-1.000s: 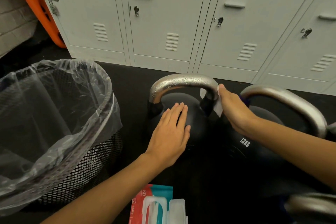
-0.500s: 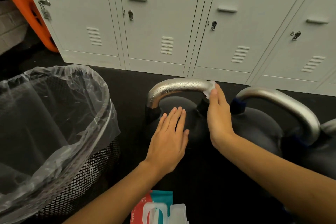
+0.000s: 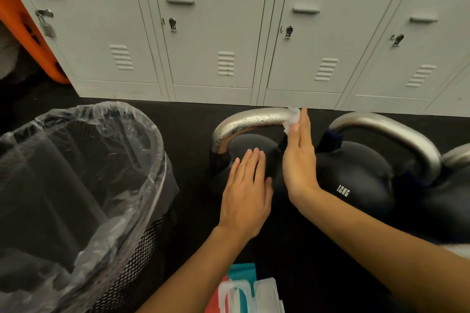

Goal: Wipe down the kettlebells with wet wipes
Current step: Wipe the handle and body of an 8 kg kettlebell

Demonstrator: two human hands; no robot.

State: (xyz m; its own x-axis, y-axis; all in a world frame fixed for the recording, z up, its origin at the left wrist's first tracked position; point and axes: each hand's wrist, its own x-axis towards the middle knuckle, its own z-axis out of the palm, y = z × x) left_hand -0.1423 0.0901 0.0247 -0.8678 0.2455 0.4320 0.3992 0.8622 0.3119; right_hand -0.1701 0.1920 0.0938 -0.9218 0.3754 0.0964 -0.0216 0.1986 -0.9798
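Observation:
A black kettlebell (image 3: 251, 142) with a wet, beaded silver handle stands on the dark floor. My left hand (image 3: 245, 188) lies flat on its body, fingers together, holding nothing. My right hand (image 3: 298, 157) presses a white wet wipe (image 3: 291, 117) against the right end of that handle; most of the wipe is hidden behind my fingers. Beside it on the right stands a second black kettlebell (image 3: 356, 180) marked 12KG, and the edge of a third kettlebell (image 3: 457, 157) shows at the far right.
A mesh waste bin (image 3: 84, 195) lined with clear plastic stands at the left. A pack of wet wipes (image 3: 244, 292) with its lid up lies at the bottom edge. Grey lockers (image 3: 229, 33) run along the back, and an orange frame (image 3: 28, 33) leans at far left.
My right hand has slid the wipe up from the handle's right leg to its upper right bend. My left hand has stayed on the kettlebell's body.

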